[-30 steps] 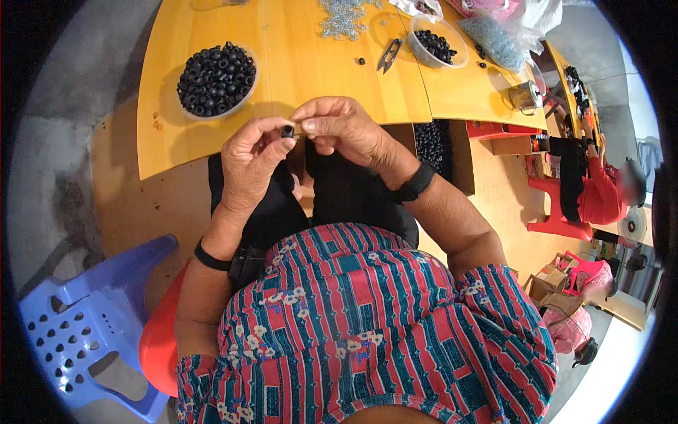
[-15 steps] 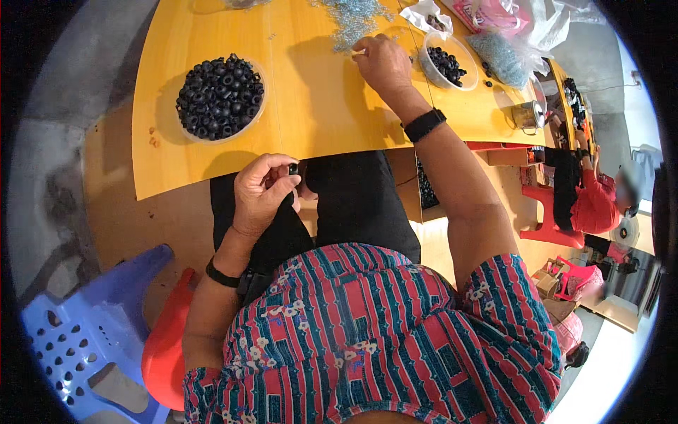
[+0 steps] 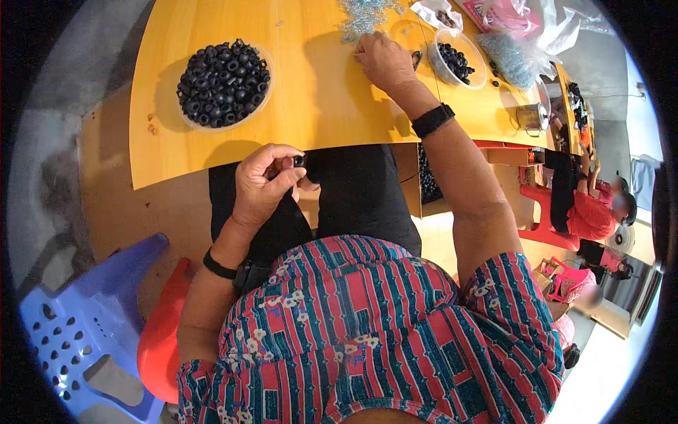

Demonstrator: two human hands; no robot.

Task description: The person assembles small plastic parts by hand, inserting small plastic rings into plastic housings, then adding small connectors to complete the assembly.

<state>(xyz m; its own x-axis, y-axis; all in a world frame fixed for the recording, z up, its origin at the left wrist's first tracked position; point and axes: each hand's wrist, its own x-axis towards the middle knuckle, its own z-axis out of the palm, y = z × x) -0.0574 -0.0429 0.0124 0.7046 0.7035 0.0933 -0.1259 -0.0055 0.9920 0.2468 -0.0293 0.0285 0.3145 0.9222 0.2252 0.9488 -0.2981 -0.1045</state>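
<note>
Pinching a small black piece [image 3: 299, 161], the left hand [image 3: 261, 185] holds it over the lap, off the counter [image 3: 318, 106], perhaps keeping its end uncovered. The right hand [image 3: 387, 65] curls beside bluish bits [image 3: 364, 18], likely spread for easy picking; its grip is hidden from me. The piece looks short, rounded, hollow-ended.

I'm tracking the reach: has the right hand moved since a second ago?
Yes: the right hand has moved forward over the yellow table, away from its near edge.
</note>
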